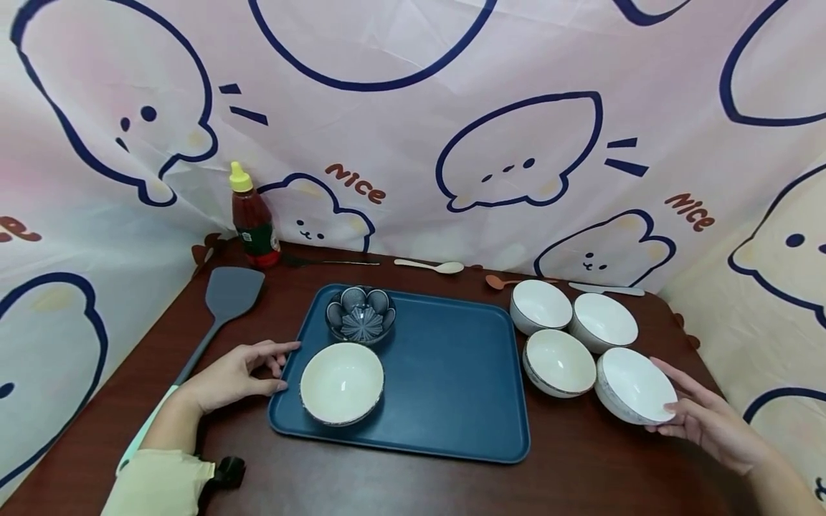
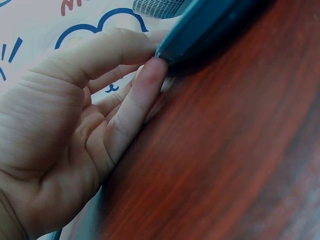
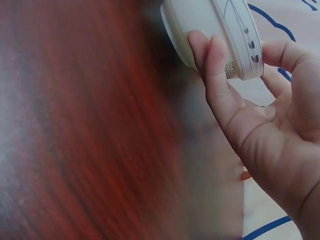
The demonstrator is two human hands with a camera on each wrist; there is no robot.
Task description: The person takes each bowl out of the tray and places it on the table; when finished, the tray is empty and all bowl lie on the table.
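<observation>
My right hand holds a white bowl at the right, thumb at its rim and other fingers against its outside. In the right wrist view, fingertips lie against the patterned side of this tilted bowl. At the left, my left hand touches the edge of a blue tray with index finger and thumb set apart. The left wrist view shows its fingers meeting the tray rim. On the tray stand a cream bowl and, behind it, a dark flower-patterned bowl.
More white bowls, among them, stand right of the tray. A grey spatula lies left. At the back are a red sauce bottle, a dark utensil, a cream spoon, a brown spoon and a light knife.
</observation>
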